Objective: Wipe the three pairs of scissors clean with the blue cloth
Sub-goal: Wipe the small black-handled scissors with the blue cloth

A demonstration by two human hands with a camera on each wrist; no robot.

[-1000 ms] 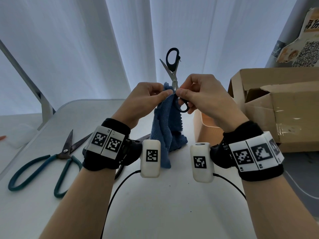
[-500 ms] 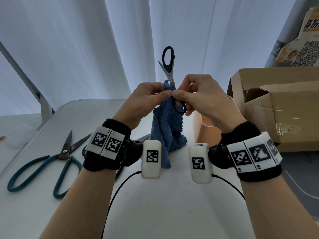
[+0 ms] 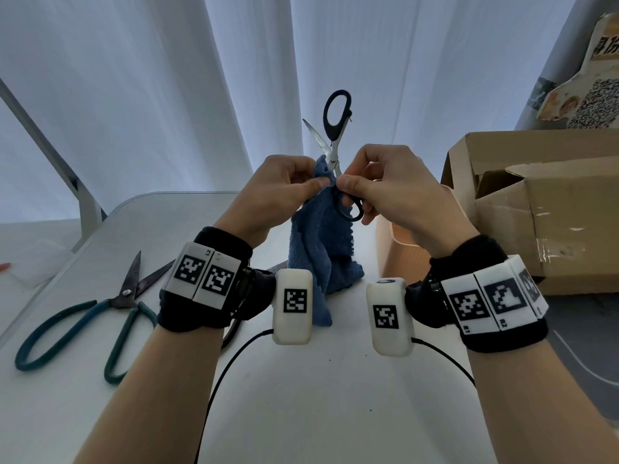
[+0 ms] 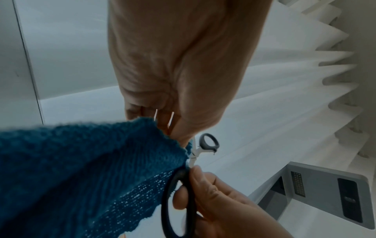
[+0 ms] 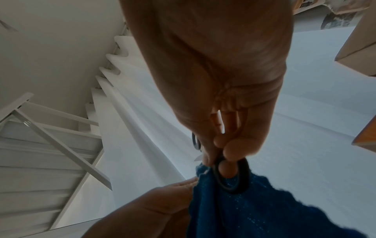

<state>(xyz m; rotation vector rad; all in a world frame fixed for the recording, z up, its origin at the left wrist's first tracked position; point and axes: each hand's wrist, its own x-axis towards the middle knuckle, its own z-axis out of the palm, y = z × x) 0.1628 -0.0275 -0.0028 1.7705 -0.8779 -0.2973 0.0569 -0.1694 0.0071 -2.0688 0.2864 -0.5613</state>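
Black-handled scissors (image 3: 336,135) are held up in the air, spread apart, with one loop on top and a bare blade pointing up-left. My right hand (image 3: 348,187) grips the lower black loop (image 4: 177,201), fingers curled round it (image 5: 234,177). My left hand (image 3: 311,187) pinches the blue cloth (image 3: 315,249) around the other blade, which the cloth hides; the rest of it hangs down toward the table. Teal-handled scissors (image 3: 83,316) lie spread on the table at left. A third pair (image 3: 279,265) is mostly hidden under my left wrist.
An open cardboard box (image 3: 536,202) stands at the right, with a lower tan box edge (image 3: 392,242) beside the table. White table (image 3: 301,413) below my arms, black cables across it. A metal frame leg (image 3: 50,142) stands at the left, with white curtains behind.
My right thumb has drawn in toward my left fingertips. The raised scissors rocked slightly left, then back. The cloth stays pinched on the blade.
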